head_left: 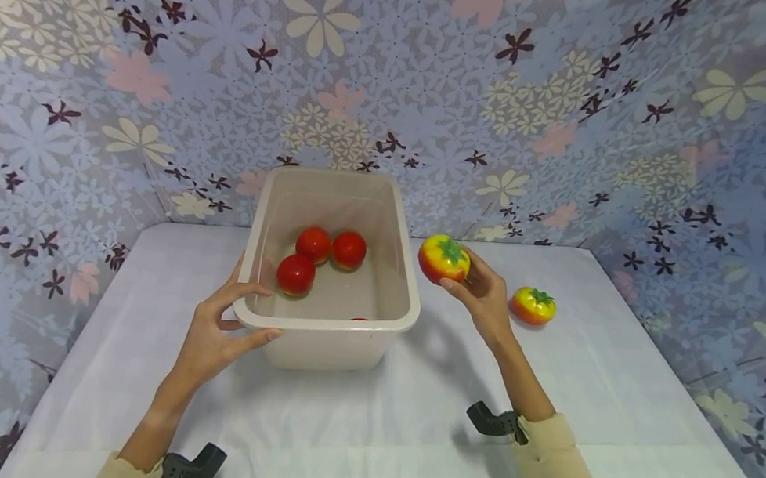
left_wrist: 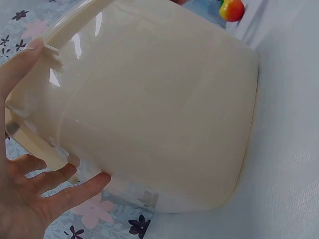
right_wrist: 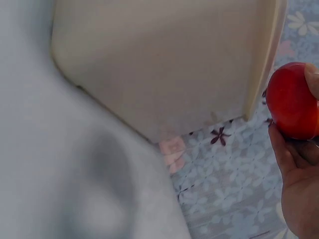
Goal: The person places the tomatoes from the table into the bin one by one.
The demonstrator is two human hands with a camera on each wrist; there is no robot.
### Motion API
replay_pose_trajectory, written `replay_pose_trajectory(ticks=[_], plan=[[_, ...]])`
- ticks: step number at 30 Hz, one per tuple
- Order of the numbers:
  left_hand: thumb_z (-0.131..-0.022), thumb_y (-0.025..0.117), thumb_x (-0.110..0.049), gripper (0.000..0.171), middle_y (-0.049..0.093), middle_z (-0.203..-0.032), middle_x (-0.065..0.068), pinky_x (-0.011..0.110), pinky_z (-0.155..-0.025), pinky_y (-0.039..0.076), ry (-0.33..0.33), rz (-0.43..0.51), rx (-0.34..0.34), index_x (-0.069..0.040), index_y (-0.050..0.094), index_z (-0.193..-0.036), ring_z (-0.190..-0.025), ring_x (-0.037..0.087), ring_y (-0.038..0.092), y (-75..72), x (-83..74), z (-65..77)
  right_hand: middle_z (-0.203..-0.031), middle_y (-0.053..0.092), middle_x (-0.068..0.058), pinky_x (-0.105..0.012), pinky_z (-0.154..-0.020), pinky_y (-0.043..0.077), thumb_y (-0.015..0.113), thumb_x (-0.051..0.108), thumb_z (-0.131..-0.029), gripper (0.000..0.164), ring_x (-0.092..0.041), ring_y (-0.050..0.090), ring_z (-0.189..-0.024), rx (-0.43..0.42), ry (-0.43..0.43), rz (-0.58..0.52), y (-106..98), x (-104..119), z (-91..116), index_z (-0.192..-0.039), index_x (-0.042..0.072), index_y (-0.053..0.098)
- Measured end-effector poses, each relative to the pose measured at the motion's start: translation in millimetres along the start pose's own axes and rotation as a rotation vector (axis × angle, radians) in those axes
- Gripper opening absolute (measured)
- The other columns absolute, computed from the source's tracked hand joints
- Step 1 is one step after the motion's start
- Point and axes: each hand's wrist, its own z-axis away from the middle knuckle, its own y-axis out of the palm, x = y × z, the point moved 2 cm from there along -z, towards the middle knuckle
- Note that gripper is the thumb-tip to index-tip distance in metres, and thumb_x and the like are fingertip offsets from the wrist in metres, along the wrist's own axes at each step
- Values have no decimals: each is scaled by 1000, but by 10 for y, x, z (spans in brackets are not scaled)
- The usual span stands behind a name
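Observation:
At its front left corner, a beige plastic bin [head_left: 326, 326] is gripped by my left hand [head_left: 216, 330], thumb along the front rim and a finger over the edge. In the left wrist view, the other fingers [left_wrist: 79, 191] spread along the bin's outer wall. My right hand [head_left: 486, 298] holds a yellow-and-red toy tomato [head_left: 441, 257] with a green leafy top, just right of the bin's rim. The right wrist view shows its red underside [right_wrist: 291, 102] between thumb and fingers. Inside the bin, several red ones [head_left: 296, 274] lie on the floor, one mostly hidden by the front wall.
Another yellow-and-red toy tomato [head_left: 533, 307] lies on the white-covered table [head_left: 358, 457], right of my right hand. Flower-patterned fabric [head_left: 439, 119] rises behind the table and along both sides. A dark mount [head_left: 493, 421] is strapped at each wrist.

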Motion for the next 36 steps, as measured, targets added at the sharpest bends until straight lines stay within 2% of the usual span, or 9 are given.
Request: replay_pose_trajectory(ticks=[7,15,22,31,36], plan=[[-72,82,0,50,23,-162,6,62,-75,55,-6,3,-1,-4,62,-119,-135,47,39,4,6,7,-144,51,-16,-31,-109,42,66,6,-91,57,-13,55,-124,23,-60,-22,100,189,-30,-144,4,45],[-72,82,0,51,24,-162,7,61,-74,56,-6,-13,-6,-6,63,-119,-136,47,39,19,7,27,-140,54,-18,-29,-109,42,67,0,-88,57,-11,58,-118,40,-124,-60,199,282,-55,-141,0,47],[-72,82,0,51,25,-161,7,59,-73,56,0,-25,-12,-5,63,-118,-135,47,40,29,10,41,-140,53,-22,-46,-118,28,69,-1,-86,59,-10,54,-123,70,-175,-44,307,349,-77,-140,-2,47],[-72,83,-1,50,28,-160,9,62,-75,55,-2,-20,-17,-7,64,-118,-135,47,40,30,10,53,-141,54,-18,-51,-121,19,75,18,-86,61,-18,50,-126,97,-167,-18,450,364,-100,-140,2,51],[-72,82,-1,49,29,-160,9,61,-75,55,-2,-22,-16,-7,64,-118,-134,47,41,32,-3,52,-140,55,-17,-52,-120,19,73,9,-85,59,-27,50,-127,110,-160,2,518,374,-109,-140,3,50]])
